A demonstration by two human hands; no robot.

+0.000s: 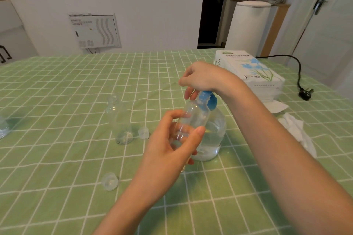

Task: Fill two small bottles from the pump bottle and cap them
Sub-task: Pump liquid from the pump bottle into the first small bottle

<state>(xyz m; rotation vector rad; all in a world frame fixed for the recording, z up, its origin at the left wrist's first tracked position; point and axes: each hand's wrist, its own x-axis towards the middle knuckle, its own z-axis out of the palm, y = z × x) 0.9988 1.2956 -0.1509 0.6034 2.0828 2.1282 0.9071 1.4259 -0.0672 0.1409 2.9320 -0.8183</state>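
My left hand [172, 145] grips a small clear bottle [193, 118] and holds it tilted, its mouth under the blue spout. My right hand [200, 78] rests on top of the blue pump head [210, 101] of the clear pump bottle [214, 137], which stands on the table and holds clear liquid. A second small clear bottle [119, 120] stands upright and uncapped to the left. Two clear caps lie loose: one cap [143, 133] beside that bottle, the other cap [109, 181] nearer to me.
The table wears a green checked cloth [57, 91]. A tissue paper pack [250, 74] sits at the back right, crumpled tissues [296, 129] lie in front of it, and a black power plug [305, 93] lies at the right edge. A clear object [2, 128] pokes in at far left.
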